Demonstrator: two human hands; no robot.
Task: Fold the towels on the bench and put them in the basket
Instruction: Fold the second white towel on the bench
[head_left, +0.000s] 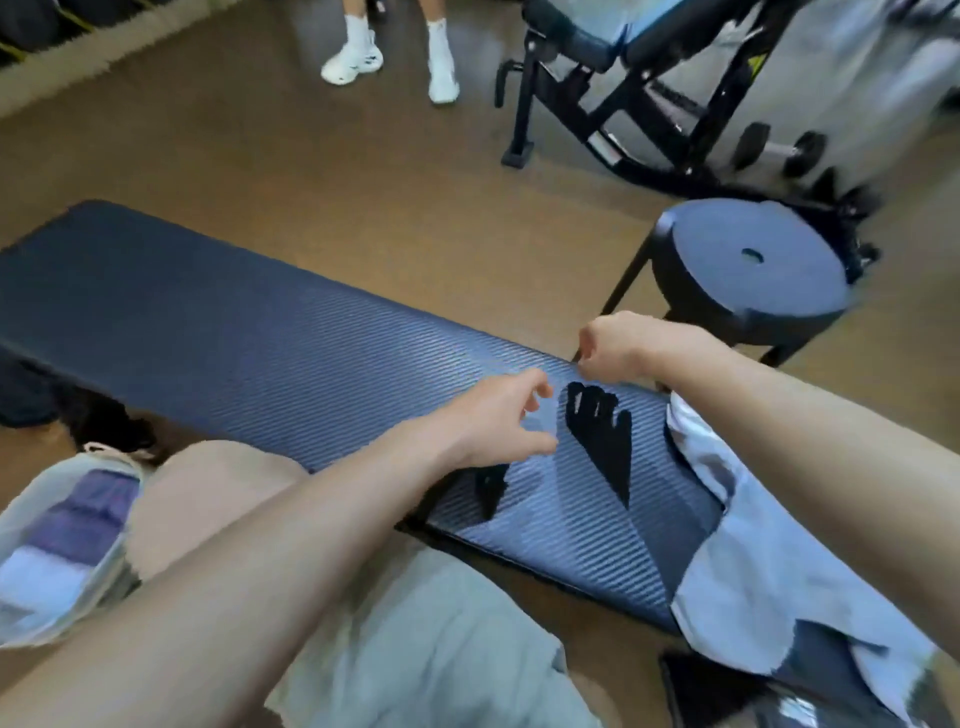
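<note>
Now, over the bench's far edge, my left hand hangs loosely spread and my right hand curls, contents unclear; I'd pinch the towel's corners evenly.

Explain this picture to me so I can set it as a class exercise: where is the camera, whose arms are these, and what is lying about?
The one picture comes from a camera worn on a person's head, looking down at their own bare arms. No machine is involved. The left hand hovers over the dark ribbed bench with loosely curled fingers, holding nothing. The right hand is curled near the far edge; blur hides whether it pinches anything. A pale towel lies unfolded on the bench under the right arm. On the floor at the left stands a basket with folded cloths inside. A round stool and gym equipment stand behind.
</note>
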